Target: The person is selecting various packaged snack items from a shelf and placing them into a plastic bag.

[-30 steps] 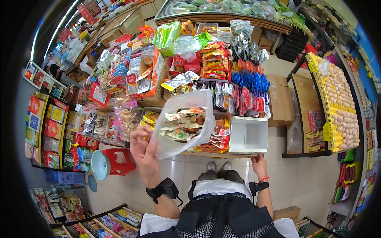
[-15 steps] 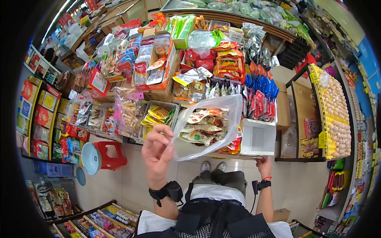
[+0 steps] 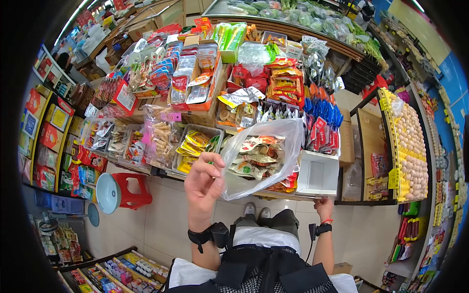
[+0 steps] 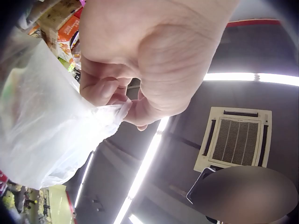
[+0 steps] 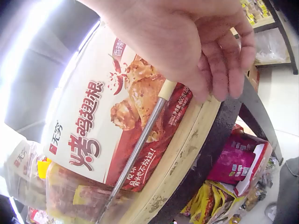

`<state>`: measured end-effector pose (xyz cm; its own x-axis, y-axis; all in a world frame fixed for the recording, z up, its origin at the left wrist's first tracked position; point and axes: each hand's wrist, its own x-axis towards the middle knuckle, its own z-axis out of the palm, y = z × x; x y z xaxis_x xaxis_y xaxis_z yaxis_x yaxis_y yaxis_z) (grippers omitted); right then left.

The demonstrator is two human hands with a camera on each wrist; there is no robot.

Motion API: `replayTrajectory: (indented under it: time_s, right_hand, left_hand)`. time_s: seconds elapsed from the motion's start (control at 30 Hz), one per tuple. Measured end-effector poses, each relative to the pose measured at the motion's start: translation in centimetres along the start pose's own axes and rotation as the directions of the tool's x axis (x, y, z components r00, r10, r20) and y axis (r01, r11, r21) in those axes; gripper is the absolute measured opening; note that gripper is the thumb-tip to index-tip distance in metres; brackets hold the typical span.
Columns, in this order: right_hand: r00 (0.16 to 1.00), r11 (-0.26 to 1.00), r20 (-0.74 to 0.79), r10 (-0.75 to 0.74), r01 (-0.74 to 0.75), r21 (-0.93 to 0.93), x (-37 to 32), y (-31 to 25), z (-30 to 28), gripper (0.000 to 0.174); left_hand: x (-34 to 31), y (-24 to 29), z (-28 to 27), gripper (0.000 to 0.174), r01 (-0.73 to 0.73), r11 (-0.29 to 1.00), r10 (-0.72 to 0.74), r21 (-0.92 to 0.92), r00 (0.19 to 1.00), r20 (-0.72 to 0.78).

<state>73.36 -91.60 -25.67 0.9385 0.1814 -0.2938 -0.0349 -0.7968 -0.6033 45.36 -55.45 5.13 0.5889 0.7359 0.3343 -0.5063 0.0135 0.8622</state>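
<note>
My left hand pinches the rim of a translucent plastic bag between thumb and fingers. The bag gapes open toward the head camera, and several snack packets lie inside it. In the left wrist view, the bag's gathered edge sits between the thumb and fingertips. My right hand is at the front right corner of a white box on the display. Seen from the right wrist, its loosely extended fingers touch the corner of the box's printed front, beside a metal rod.
Trays of yellow packets and red and blue packets fill the display. A red stool with a light blue basin stands on the floor at left. An egg rack stands at right.
The left hand has carried the bag rightward toward the white box, uncovering the tray of yellow packets. The head view has shifted slightly; the right hand stays at the box corner.
</note>
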Motion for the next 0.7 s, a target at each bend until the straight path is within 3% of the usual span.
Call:
replayTrajectory:
  time_s: [0.1, 0.27, 0.7]
  right_hand:
    - [1.000, 0.995, 0.004, -0.012, 0.013, -0.095, -0.2, -0.5, -0.5, 0.020]
    - [0.998, 0.999, -0.055, -0.030, 0.029, -0.025, -0.6, -0.5, 0.0, 0.027]
    - [0.998, 0.998, 0.035, -0.053, 0.053, -0.020, -0.7, -0.7, -0.8, 0.027]
  left_hand:
    - [-0.4, -0.4, -0.2, 0.023, -0.016, 0.999, 0.016, 0.031, 1.000, -0.006]
    - [0.0, -0.4, 0.3, 0.022, -0.034, 0.999, 0.034, 0.012, 0.999, -0.011]
    - [-0.4, -0.7, 2.2, 0.023, -0.038, 0.996, 0.047, 0.081, 0.993, -0.105]
